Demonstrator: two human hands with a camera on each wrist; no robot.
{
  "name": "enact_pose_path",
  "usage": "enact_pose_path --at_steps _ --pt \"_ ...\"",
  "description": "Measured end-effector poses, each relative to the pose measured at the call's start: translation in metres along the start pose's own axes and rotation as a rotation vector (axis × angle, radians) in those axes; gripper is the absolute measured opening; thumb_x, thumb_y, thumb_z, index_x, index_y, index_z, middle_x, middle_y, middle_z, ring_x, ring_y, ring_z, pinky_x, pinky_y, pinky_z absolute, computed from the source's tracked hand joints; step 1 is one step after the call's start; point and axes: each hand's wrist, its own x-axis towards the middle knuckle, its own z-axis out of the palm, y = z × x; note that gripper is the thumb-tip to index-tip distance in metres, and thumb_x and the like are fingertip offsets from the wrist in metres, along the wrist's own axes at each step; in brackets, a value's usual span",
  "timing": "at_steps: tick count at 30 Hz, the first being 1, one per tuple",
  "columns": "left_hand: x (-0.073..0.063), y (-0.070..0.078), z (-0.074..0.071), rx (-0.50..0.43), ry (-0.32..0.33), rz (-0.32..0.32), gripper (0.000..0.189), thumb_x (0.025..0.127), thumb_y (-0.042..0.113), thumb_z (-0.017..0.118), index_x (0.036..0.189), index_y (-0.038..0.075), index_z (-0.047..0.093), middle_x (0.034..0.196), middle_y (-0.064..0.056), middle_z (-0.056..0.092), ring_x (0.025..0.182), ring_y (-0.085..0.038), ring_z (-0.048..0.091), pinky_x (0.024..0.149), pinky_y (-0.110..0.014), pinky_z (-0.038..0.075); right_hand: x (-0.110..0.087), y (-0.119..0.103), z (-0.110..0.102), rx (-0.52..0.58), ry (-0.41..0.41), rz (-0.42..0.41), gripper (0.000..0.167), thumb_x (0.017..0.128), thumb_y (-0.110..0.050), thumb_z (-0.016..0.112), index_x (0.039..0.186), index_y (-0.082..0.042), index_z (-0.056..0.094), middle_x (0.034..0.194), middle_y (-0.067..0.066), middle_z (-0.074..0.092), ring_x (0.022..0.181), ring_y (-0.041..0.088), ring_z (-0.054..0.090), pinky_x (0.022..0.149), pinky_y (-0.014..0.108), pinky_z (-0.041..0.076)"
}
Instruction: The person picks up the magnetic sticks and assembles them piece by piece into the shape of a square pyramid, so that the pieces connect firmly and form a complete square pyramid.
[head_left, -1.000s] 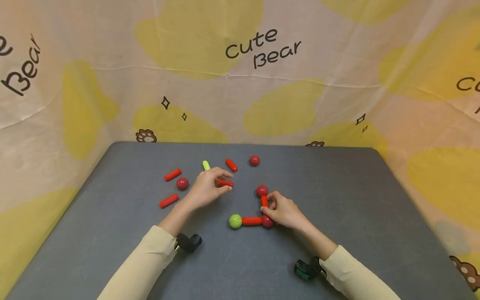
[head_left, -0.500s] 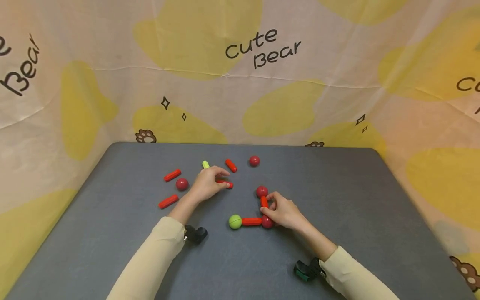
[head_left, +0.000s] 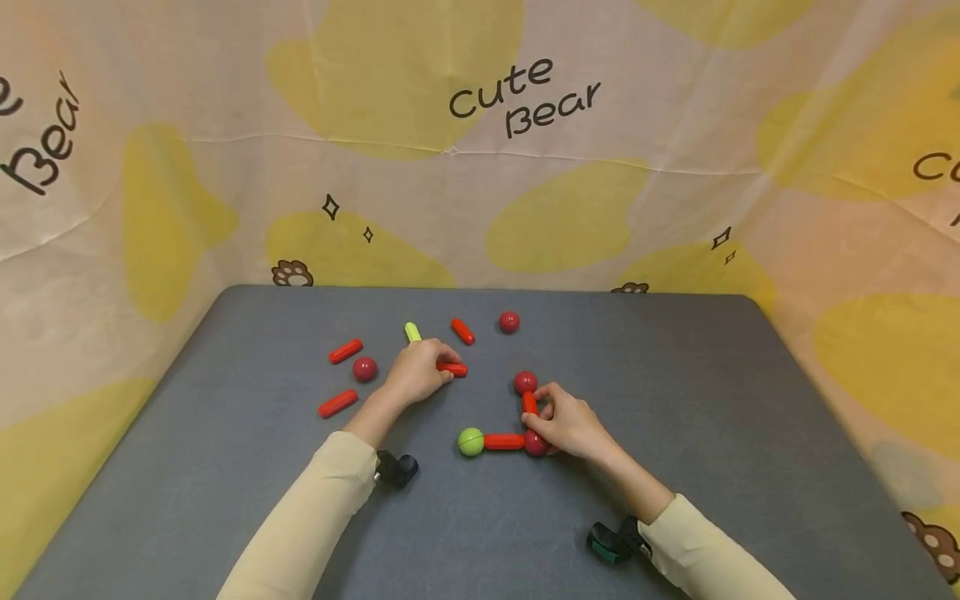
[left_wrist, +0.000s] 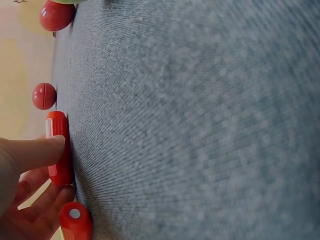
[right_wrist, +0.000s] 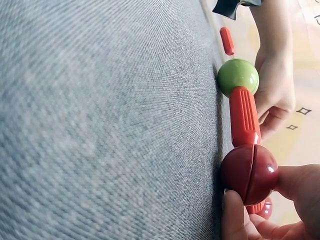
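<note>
My left hand pinches a red rod lying on the table; in the left wrist view the thumb presses across that rod, with fingers behind it. My right hand holds a joined L-shape near its corner. A green ball, a red rod and a dark red corner ball form one side. From the corner another red rod, partly covered by fingers, runs to a red ball. In the right wrist view, fingertips touch the corner ball.
Beyond the left hand lie a partly hidden light green rod, a red rod and a red ball. At left are two red rods and a red ball. A printed cloth surrounds the grey table.
My left hand has shifted slightly right and its thumb and fingers have closed on the red rod. The right hand and the L-shape have stayed nearly still.
</note>
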Motion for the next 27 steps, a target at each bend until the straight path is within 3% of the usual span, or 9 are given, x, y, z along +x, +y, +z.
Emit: enact_pose_path --at_steps 14,21,27 --pt "-0.003 0.006 0.001 0.039 0.037 0.072 0.018 0.077 0.009 0.071 0.095 0.013 0.072 0.09 -0.002 0.065 0.086 -0.02 0.061 0.077 -0.038 0.048 0.001 0.001 0.001 0.007 0.014 0.0 0.035 0.081 -0.019 0.068 0.109 -0.003 0.053 0.068 0.0 0.058 0.041 0.011 0.054 0.042 0.026 0.046" --pt "-0.006 0.016 0.001 0.03 0.044 0.129 0.018 0.075 0.009 0.072 0.092 0.015 0.073 0.085 0.001 0.065 0.075 -0.015 0.058 0.069 -0.032 0.047 0.002 0.002 0.001 0.009 0.019 0.011 0.036 0.081 -0.02 0.069 0.109 -0.003 0.054 0.066 -0.001 0.058 0.041 0.011 0.054 0.042 0.026 0.046" --pt "-0.007 0.027 0.004 0.002 0.034 0.155 0.018 0.074 0.01 0.074 0.091 0.016 0.073 0.084 0.002 0.065 0.074 -0.014 0.057 0.068 -0.03 0.047 0.003 0.001 0.0 -0.001 0.023 0.02 0.036 0.081 -0.021 0.069 0.109 -0.004 0.054 0.067 0.0 0.058 0.041 0.011 0.054 0.042 0.027 0.046"
